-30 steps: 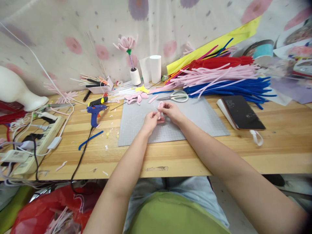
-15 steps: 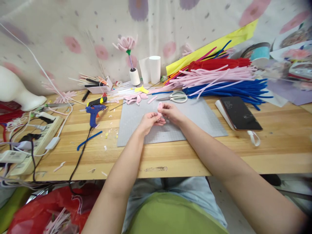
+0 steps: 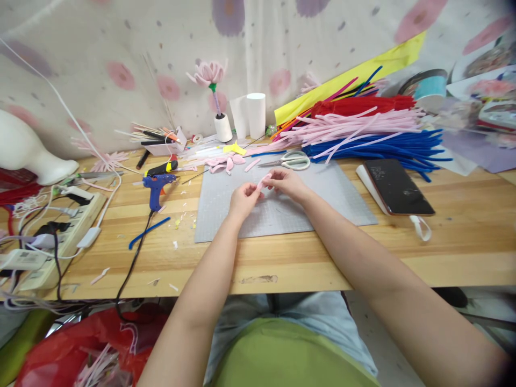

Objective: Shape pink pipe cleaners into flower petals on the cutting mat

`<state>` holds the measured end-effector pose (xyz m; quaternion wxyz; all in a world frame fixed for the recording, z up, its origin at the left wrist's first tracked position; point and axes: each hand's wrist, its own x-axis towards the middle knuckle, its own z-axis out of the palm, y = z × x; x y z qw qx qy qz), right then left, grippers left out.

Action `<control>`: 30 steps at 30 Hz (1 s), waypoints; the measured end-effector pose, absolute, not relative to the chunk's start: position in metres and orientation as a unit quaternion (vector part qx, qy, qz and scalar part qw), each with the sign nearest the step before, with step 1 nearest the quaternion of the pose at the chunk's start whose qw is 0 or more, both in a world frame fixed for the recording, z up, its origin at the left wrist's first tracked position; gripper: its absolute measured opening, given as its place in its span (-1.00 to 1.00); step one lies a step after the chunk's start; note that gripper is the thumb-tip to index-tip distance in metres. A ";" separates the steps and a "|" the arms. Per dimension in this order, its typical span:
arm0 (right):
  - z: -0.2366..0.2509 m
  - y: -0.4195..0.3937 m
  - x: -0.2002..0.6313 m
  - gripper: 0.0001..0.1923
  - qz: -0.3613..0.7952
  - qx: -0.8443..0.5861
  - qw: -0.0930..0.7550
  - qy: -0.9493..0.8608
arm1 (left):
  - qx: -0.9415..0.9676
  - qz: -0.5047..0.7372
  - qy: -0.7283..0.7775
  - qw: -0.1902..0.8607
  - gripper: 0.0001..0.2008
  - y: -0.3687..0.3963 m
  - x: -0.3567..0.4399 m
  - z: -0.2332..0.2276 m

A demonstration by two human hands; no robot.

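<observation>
Between my fingertips, above the grey cutting mat, is a small pink pipe cleaner piece. My left hand pinches its lower end. The thumb and fingers of my right hand are closed at its upper end, and some of these fingers hide part of it. Just beyond the hands lie finished-looking pink petals and a short pink strip. Scissors with pale handles rest at the mat's far edge.
A blue glue gun stands left of the mat, its black cord running off the table front. Bundles of pink pipe cleaners and blue ones lie behind. A phone is at right, a power strip at left.
The pink piece, earlier showing a rounded loop at its top, now appears narrow and slanted. My left hand has shifted slightly up, its fingers more curled.
</observation>
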<state>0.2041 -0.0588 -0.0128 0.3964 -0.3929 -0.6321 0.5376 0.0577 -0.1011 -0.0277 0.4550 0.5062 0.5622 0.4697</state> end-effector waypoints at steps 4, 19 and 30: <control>-0.013 -0.059 0.201 -0.77 0.473 -0.402 0.413 -0.666 | 0.481 0.479 0.554 0.482 -0.77 -0.102 0.061 -0.025; -0.022 -0.064 0.187 -0.84 0.364 -0.435 0.437 -0.698 | 0.363 0.492 0.594 0.522 -0.81 -0.104 0.067 -0.017; -0.027 -0.063 0.181 -0.86 0.284 -0.499 0.414 -0.706 | 0.385 0.539 0.588 0.464 -0.85 -0.090 0.069 -0.031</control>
